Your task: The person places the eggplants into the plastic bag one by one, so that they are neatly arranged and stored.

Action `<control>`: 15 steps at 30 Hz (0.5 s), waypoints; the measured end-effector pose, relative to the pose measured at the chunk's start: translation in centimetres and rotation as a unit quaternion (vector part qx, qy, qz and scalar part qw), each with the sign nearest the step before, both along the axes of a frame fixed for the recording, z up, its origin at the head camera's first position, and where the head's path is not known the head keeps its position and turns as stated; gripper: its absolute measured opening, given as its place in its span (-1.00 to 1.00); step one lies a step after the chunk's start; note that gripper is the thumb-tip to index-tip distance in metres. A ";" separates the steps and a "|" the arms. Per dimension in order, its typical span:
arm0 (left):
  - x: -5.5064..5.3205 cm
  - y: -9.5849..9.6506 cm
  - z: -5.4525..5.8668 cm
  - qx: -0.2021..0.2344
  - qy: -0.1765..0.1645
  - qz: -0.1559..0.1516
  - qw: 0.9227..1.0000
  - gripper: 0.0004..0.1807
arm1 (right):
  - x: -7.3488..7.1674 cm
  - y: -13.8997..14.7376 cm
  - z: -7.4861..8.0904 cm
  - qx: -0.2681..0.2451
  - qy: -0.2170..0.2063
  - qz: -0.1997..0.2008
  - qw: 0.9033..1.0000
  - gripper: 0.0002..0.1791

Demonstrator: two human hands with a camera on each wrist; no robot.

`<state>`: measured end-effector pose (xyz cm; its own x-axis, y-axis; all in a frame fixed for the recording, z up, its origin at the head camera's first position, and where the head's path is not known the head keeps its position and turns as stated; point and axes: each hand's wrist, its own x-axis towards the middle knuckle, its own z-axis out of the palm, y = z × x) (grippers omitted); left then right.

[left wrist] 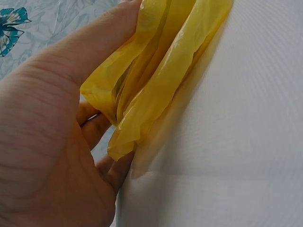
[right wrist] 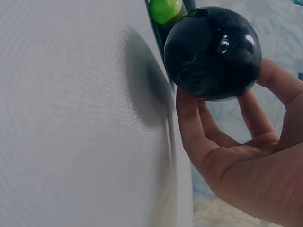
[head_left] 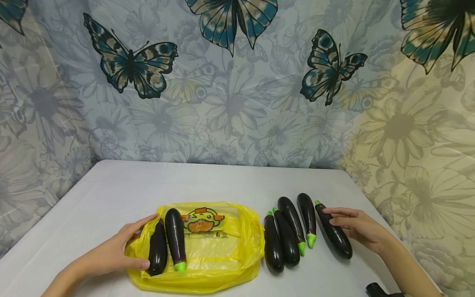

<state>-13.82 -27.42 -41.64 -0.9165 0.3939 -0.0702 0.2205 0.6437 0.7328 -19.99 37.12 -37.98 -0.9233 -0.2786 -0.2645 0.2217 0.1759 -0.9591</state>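
A yellow plastic bag [head_left: 219, 247] with a cartoon duck print lies on the white table, its edges puffed up. Two glossy dark eggplants lie on its left part: one eggplant [head_left: 158, 249] at the left edge, another eggplant [head_left: 176, 235] beside it with its green end toward me. My left hand [head_left: 115, 249] holds the bag's left edge, thumb tip at the lower end of the outer eggplant. In the left wrist view, bag folds [left wrist: 156, 90] sit between thumb and fingers. At the right, my right hand [head_left: 358, 227] grips a separate eggplant [head_left: 335, 235], fingers on both its sides.
Between the bag and my right hand, several more eggplants [head_left: 288, 237] lie close together, some green ends pointing away and some toward me. A black object [head_left: 378, 290] shows at the bottom right edge. Butterfly-patterned cloth [head_left: 237, 107] hangs behind the table [head_left: 222, 181].
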 end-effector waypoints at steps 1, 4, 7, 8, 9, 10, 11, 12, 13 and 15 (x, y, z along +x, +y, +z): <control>0.0 0.0 0.0 0.000 0.000 -0.001 1.000 0.07 | 0.0 0.0 0.1 0.000 0.000 -0.002 1.000 -0.64; -0.1 0.0 0.0 0.001 0.002 -0.004 1.000 0.07 | 0.1 0.0 0.2 0.005 -0.002 -0.008 1.000 -0.63; 0.0 0.0 0.0 0.004 0.007 -0.010 1.000 0.06 | 0.1 -0.1 0.3 0.008 -0.001 -0.014 1.000 -0.62; -0.1 0.0 0.1 0.006 0.008 -0.011 1.000 0.06 | 0.1 -0.1 0.3 0.009 -0.001 -0.015 1.000 -0.62; 0.0 -0.1 0.1 0.007 0.010 -0.013 1.000 0.06 | 0.1 -0.2 0.4 0.008 -0.001 -0.017 1.000 -0.62; 0.0 -0.1 0.1 0.008 0.009 -0.014 1.000 0.06 | 0.1 -0.2 0.4 0.008 -0.001 -0.019 1.000 -0.63; 0.0 -0.1 0.1 0.009 0.012 -0.015 1.000 0.06 | 0.1 -0.3 0.4 0.007 -0.001 -0.021 1.000 -0.63; 0.0 -0.1 0.1 0.010 0.012 -0.015 1.000 0.06 | 0.1 -0.3 0.4 0.006 -0.001 -0.023 1.000 -0.63; 0.0 -0.1 0.0 0.010 0.012 -0.014 1.000 0.06 | 0.2 -0.3 0.4 0.005 -0.001 -0.024 1.000 -0.64; 0.0 -0.1 0.0 0.010 0.010 -0.012 1.000 0.06 | 0.2 -0.3 0.5 0.003 0.001 -0.023 1.000 -0.64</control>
